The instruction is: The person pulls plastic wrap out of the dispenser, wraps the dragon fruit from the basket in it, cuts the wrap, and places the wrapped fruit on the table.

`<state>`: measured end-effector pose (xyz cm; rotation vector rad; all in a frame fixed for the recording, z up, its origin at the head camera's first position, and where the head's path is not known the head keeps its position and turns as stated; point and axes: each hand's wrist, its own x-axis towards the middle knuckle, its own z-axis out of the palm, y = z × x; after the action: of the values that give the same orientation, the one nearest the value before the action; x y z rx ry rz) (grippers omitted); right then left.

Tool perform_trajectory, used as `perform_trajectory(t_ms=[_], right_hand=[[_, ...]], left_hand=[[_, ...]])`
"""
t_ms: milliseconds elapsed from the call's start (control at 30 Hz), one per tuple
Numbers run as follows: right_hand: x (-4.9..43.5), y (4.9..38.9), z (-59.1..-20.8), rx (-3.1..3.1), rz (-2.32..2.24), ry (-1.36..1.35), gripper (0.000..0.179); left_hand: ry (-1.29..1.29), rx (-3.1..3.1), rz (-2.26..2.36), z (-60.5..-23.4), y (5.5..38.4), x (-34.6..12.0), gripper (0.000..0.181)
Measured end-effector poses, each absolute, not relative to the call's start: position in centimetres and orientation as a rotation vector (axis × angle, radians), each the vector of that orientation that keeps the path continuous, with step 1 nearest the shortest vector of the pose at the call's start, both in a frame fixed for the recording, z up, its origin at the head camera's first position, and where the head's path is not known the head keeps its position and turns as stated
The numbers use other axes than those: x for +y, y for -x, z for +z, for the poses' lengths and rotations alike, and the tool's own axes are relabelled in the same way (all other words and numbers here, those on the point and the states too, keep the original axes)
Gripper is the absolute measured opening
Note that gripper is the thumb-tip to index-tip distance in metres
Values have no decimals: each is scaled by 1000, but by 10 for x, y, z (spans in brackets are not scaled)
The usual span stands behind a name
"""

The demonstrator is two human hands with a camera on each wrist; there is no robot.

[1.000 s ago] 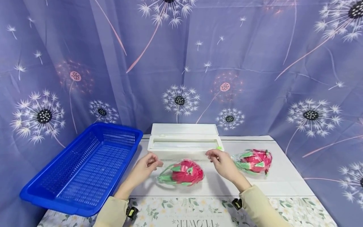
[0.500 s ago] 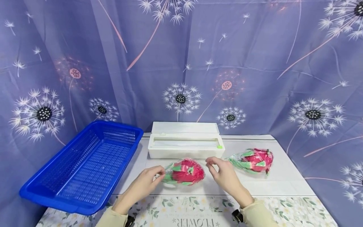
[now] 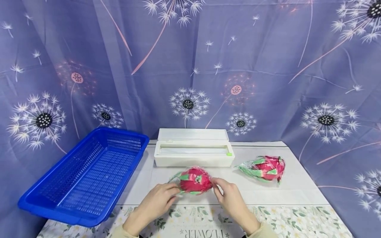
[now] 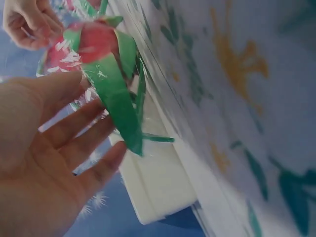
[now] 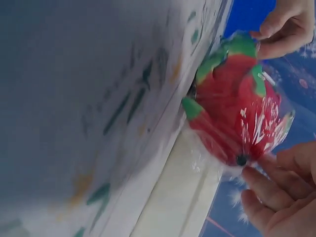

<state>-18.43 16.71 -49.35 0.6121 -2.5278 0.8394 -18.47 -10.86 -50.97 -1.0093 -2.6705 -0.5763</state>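
Observation:
A dragon fruit [image 3: 194,180] wrapped in clear film lies on the white table surface, its green leaf tips to the left. At this leafy end is my left hand [image 3: 159,200], its fingers extended against the film and leaves. The left wrist view shows those spread fingers of my left hand [image 4: 59,133] beside a green leaf of the dragon fruit [image 4: 98,47]. My right hand [image 3: 231,200] touches the round end with its fingertips. From the right wrist view, the fingers of my right hand [image 5: 284,197] reach the dark spot on that end of the dragon fruit [image 5: 232,108].
A white cling film box [image 3: 193,160] with its lid up stands behind the fruit. To the right lies another wrapped dragon fruit [image 3: 266,168]. A blue perforated basket [image 3: 80,216] sits at the left. A patterned curtain [image 3: 190,66] hangs behind.
Both hands have come down and closer to the middle dragon fruit, and their fingers now touch its two ends. The fruit has hardly moved.

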Motion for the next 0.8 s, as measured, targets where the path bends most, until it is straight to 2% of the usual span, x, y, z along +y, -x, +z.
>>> perform_trajectory(t_ms=[200,300,400,500,633,733,800], right_hand=[[161,165,-496,-2740,661,-701,55],[161,154,-494,-2842,501,-791,65],[166,145,-488,-2916,354,-896,68],[169,142,-477,-2892,359,-947,60],[171,156,-465,-2734,532,-839,46],[171,178,-463,-2708,788,-754,54],[171,193,-465,-2746,974,-747,69]], left_hand=[[1040,-2659,-394,-512,174,-104,38],[1062,-2679,-425,-513,172,-106,43],[1087,-2688,-541,-511,174,-107,39],[1077,-2687,-698,-506,177,-111,34],[985,-2699,-908,-497,189,-118,34],[879,-2759,-1072,-495,204,-124,47],[836,-2827,-1160,-498,215,-127,63]])
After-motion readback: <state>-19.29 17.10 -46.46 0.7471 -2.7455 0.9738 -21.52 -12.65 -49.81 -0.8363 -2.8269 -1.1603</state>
